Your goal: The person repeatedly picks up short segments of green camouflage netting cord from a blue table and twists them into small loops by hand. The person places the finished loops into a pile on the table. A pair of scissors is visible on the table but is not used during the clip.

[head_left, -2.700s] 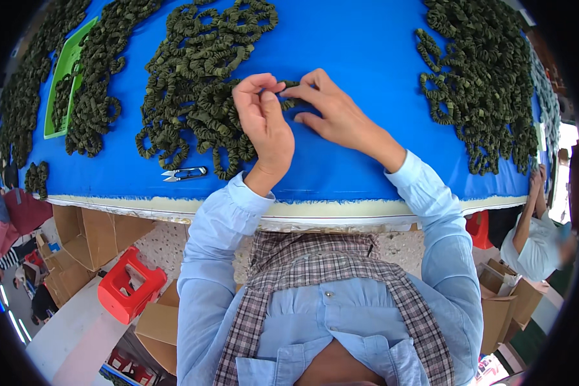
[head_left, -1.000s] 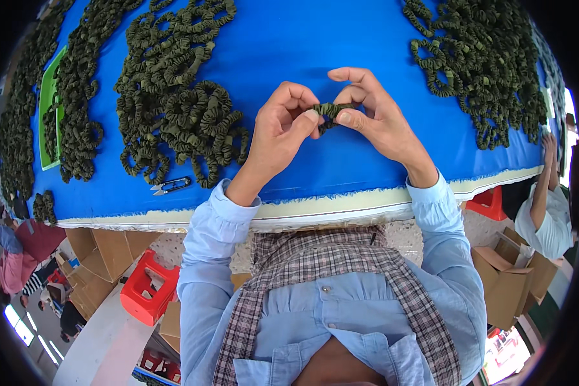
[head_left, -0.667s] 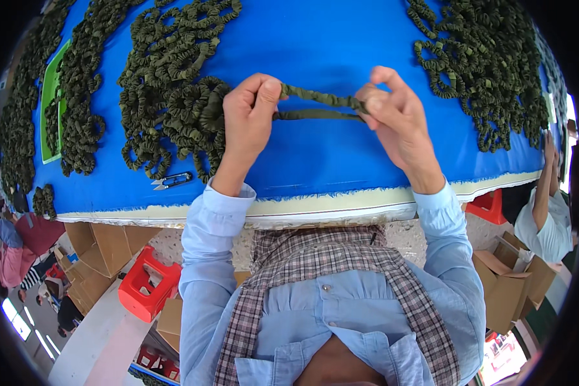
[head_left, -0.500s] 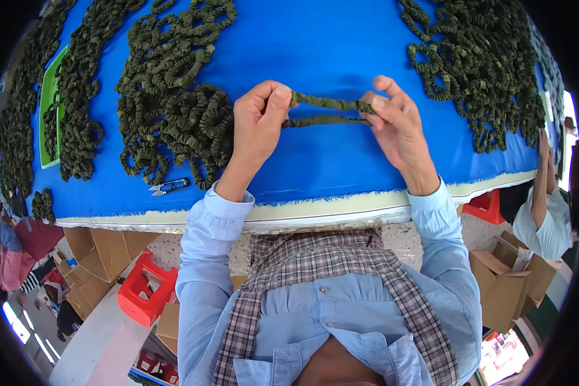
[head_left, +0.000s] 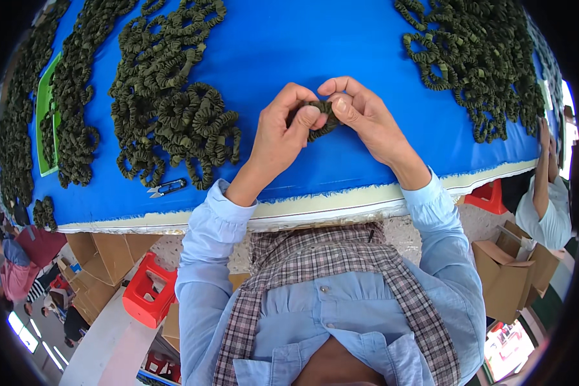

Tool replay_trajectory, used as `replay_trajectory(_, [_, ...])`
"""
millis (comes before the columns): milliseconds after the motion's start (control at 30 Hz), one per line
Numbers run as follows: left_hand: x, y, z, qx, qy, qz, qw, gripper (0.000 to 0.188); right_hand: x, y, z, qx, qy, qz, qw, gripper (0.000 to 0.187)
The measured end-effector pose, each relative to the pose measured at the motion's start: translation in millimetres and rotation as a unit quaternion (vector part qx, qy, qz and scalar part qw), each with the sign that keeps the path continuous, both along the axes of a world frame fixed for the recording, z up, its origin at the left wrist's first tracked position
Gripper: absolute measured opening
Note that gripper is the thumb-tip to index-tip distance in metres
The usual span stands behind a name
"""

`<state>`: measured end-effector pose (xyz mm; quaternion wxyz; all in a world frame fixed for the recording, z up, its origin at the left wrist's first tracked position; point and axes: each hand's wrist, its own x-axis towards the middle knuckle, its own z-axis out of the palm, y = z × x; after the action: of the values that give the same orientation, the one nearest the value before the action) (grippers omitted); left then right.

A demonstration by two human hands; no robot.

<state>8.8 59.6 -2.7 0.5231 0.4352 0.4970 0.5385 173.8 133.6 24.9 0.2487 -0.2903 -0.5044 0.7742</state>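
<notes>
A dark green scrunchie [head_left: 321, 122] is bunched up between my two hands, above the blue table cover. My left hand [head_left: 291, 122] pinches one side of it between thumb and fingers. On its other side my right hand [head_left: 357, 112] grips it, thumb pressed against the fabric; part of the scrunchie is hidden behind my fingers. To the left of my hands lies a large heap of similar scrunchies [head_left: 199, 122]. Small black thread snips [head_left: 168, 187] rest near the table's front edge, below that heap.
Another scrunchie pile [head_left: 476, 58] covers the right side of the blue cloth [head_left: 302, 38]. A green tray [head_left: 44, 154] sits at the left among more scrunchies. Red stools [head_left: 149, 289] and cardboard boxes [head_left: 505, 270] stand below the table. At the right a person's arm [head_left: 543, 170] reaches to the table.
The scrunchie was stretched out between my hands and is now slack and bunched. My hands have come together, the left moving right and the right moving left.
</notes>
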Motion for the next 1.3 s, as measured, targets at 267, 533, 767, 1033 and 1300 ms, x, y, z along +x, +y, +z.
replay_trajectory(267, [-18,14,-5,0.030,0.074,0.192,0.978,0.023,-3,-26,6,0.122,-0.050,-0.015,0.991,0.027])
replay_trajectory(533, [-13,11,3,0.018,-0.043,0.112,0.993,0.019,-6,-25,-1,0.090,0.017,-0.068,0.993,0.020])
replay_trajectory(767, [-13,6,9,0.000,-0.235,-0.003,0.972,0.024,0,-5,-7,0.129,-0.035,-0.065,0.989,0.023])
replay_trajectory(1033, [-6,2,1,-0.001,-0.140,-0.072,0.988,0.041,-4,-4,0,0.365,-0.145,-0.045,0.918,0.021])
replay_trajectory(1300, [-10,3,4,-0.009,-0.154,-0.037,0.987,0.032,-1,-4,-6,0.182,-0.083,-0.088,0.976,0.018])
